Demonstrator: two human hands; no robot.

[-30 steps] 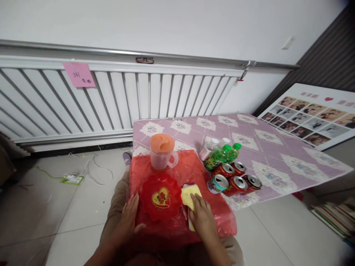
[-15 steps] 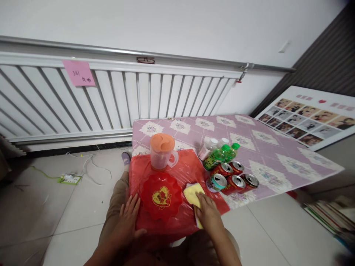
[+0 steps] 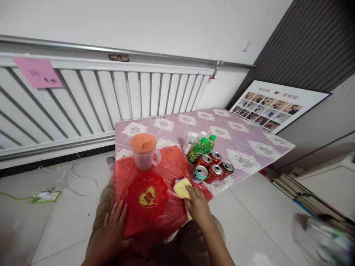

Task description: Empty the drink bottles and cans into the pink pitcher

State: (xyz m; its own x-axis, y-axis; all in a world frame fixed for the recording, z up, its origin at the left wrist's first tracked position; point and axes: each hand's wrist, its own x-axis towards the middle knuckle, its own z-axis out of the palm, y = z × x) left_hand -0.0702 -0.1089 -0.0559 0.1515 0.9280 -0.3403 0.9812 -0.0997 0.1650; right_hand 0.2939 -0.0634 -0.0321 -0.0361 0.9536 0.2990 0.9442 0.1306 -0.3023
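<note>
A scalloped red plate (image 3: 133, 195) with a gold heart design lies on a red plastic sheet (image 3: 174, 162) at the near end of the table. Beside its left rim, my left hand (image 3: 115, 221) rests flat on the sheet's edge, fingers spread and holding nothing. To the right of the plate, my right hand (image 3: 199, 205) is closed on a folded yellow cloth (image 3: 181, 187) pressed against the sheet; part of the cloth is hidden under the fingers. Behind the plate stands a clear pitcher (image 3: 142, 159) with an orange lid.
Right of the sheet stand several drink cans (image 3: 215, 173) and several plastic bottles (image 3: 197, 149) on a purple flowered tablecloth (image 3: 185, 127). A white radiator (image 3: 144, 92) runs along the wall. Stacked books (image 3: 294, 199) and a photo board (image 3: 266, 107) are at the right. A power strip (image 3: 46, 196) lies on the floor.
My view has turned to the right, so the table and everything on it sit farther left in the picture. Both hands keep nearly the same places beside the plate.
</note>
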